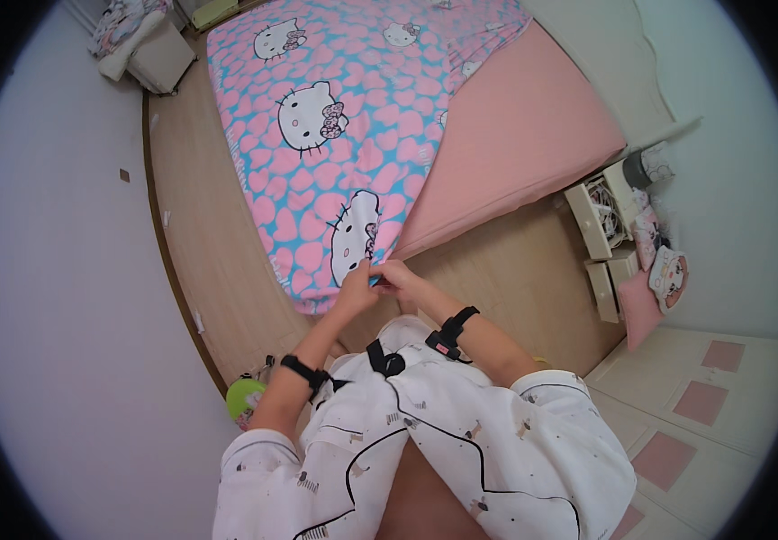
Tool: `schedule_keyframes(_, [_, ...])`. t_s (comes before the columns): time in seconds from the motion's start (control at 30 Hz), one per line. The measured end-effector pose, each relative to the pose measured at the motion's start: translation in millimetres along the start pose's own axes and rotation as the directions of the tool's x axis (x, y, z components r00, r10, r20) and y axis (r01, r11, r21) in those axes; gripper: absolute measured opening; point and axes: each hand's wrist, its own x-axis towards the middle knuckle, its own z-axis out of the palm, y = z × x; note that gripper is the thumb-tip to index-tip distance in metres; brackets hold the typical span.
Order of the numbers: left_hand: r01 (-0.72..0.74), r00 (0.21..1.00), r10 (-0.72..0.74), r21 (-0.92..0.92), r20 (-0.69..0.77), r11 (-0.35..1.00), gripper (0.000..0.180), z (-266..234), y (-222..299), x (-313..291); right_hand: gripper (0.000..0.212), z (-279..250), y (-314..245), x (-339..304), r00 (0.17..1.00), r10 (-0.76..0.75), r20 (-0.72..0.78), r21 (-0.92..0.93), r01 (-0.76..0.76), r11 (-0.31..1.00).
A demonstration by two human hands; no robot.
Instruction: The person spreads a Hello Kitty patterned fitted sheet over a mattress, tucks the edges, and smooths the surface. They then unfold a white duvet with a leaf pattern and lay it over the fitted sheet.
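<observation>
A duvet cover [375, 108], blue with pink heart-like blobs and white cartoon cat faces, lies spread over the bed and hangs down toward me. Its near corner is gathered between my two hands, in front of my waist. My left hand [358, 288] grips the edge with curled fingers. Right beside it, my right hand [399, 278] is closed on the same corner, the fingertips partly hidden by cloth. The hands nearly touch. To the right, the pink fitted sheet [506, 135] on the mattress shows uncovered.
A nightstand with pulled-out drawers [589, 220] stands right of the bed, with a pink cushion [640, 306] by it. Pink-panelled cabinet doors [664, 459] are at lower right. A white wall [56, 270] runs along the left. A green round thing [245, 398] sits near my left elbow.
</observation>
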Motion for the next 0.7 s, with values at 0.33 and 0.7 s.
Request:
schedule_keyframes(0.33, [0.088,0.983,-0.076,0.067,-0.170,0.994,0.014,1.9,15.4,-47.3,0.037,-41.4,-49.3,86.9,0.958,-0.115,0.262,0.761,-0.132,0.636])
schedule_keyframes(0.7, [0.214,0.977,-0.209,0.147,-0.048,0.966,0.019,33.7,6.2,-81.5,0.048,-230.8,-173.6,64.5,0.807,-0.437,-0.397,0.724,0.568,0.391])
